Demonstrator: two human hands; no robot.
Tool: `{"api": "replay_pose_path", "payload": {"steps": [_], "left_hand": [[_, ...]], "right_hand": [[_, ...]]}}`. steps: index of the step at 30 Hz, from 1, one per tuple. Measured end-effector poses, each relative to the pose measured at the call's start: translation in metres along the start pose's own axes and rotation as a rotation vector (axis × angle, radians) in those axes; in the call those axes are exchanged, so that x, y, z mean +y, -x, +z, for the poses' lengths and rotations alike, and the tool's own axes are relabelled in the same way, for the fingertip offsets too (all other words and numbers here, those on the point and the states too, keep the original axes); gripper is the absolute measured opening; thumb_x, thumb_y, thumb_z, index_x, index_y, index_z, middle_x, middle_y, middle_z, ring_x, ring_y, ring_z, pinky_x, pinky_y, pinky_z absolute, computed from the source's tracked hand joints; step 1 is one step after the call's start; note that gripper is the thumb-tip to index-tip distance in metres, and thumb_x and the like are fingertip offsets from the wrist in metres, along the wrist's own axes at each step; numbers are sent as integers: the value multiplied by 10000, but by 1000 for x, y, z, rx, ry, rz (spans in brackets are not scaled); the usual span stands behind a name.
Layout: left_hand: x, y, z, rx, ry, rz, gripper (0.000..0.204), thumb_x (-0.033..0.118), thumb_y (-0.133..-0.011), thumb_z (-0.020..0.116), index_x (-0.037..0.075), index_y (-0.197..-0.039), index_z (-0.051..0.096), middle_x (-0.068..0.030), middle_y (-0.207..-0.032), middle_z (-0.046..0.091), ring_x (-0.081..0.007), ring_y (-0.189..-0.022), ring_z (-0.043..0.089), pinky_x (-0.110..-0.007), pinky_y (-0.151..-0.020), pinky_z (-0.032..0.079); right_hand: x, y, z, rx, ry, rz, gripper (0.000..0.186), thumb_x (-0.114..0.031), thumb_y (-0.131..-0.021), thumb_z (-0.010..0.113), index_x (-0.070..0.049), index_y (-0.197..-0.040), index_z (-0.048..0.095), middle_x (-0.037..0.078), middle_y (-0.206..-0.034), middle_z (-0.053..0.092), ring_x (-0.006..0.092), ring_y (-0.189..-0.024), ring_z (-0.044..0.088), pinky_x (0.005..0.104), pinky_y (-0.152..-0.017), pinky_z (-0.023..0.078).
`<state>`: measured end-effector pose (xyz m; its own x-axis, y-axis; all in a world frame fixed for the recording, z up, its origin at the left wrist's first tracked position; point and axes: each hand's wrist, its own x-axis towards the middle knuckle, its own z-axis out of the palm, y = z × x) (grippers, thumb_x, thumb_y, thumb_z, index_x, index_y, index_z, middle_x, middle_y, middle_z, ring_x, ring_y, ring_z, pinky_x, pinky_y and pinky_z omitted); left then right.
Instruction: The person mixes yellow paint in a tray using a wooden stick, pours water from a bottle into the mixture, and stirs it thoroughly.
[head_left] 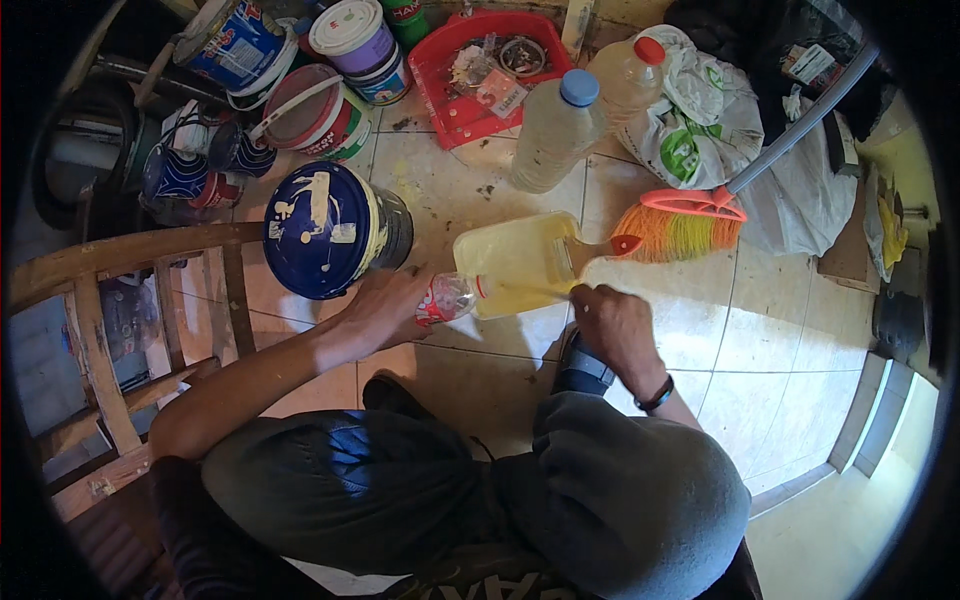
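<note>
My left hand [388, 303] is closed around a small clear plastic bottle [455, 296] with a red label. The bottle lies tipped sideways, its neck over the left side of a yellow paint tray [545, 232] on the floor. My right hand [612, 325] is closed at the tray's lower right, its fingers pinched on a thin stick that reaches over the tray. The stick's far end is hard to make out. A paintbrush [625, 245] with a red-tipped handle rests across the tray's right edge.
Left of the tray stands a blue-lidded paint bucket [318, 225]; more paint tins [310, 110] are behind it. Farther back are a red dustpan [450, 100] with litter and two large bottles [560, 130]. An orange broom [680, 222] lies right, a wooden chair [110, 350] left.
</note>
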<state>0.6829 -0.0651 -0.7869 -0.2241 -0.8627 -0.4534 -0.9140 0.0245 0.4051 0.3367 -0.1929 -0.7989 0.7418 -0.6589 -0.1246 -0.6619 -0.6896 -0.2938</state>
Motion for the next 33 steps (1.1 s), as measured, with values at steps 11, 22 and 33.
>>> {"api": "replay_pose_path", "payload": {"steps": [11, 22, 33], "left_hand": [[-7, 1, 7, -6, 202, 78, 668, 252, -771, 937, 13, -1280, 576, -232, -1198, 712, -452, -1133, 704, -537, -966, 562], [1, 0, -2, -50, 129, 2, 670, 318, -770, 952, 19, -1263, 612, -250, -1198, 727, -456, -1110, 731, -532, -932, 599], [0, 4, -5, 15, 186, -27, 654, 287, -775, 966, 3, -1241, 605, -265, -1165, 733, -475, -1095, 720, -540, -907, 576]], "right_hand": [[-24, -3, 6, -23, -154, -127, 162, -113, -981, 676, -86, -1130, 734, 162, -878, 713, 338, -760, 755, 454, -667, 596], [8, -26, -20, 132, -111, 30, 131, -207, -970, 749, -80, -981, 778, 169, -821, 725, 369, -727, 741, 483, -653, 585], [-16, 2, -4, 5, -205, -156, 129, -192, -991, 730, -105, -1081, 757, 154, -870, 681, 360, -759, 738, 479, -662, 586]]}}
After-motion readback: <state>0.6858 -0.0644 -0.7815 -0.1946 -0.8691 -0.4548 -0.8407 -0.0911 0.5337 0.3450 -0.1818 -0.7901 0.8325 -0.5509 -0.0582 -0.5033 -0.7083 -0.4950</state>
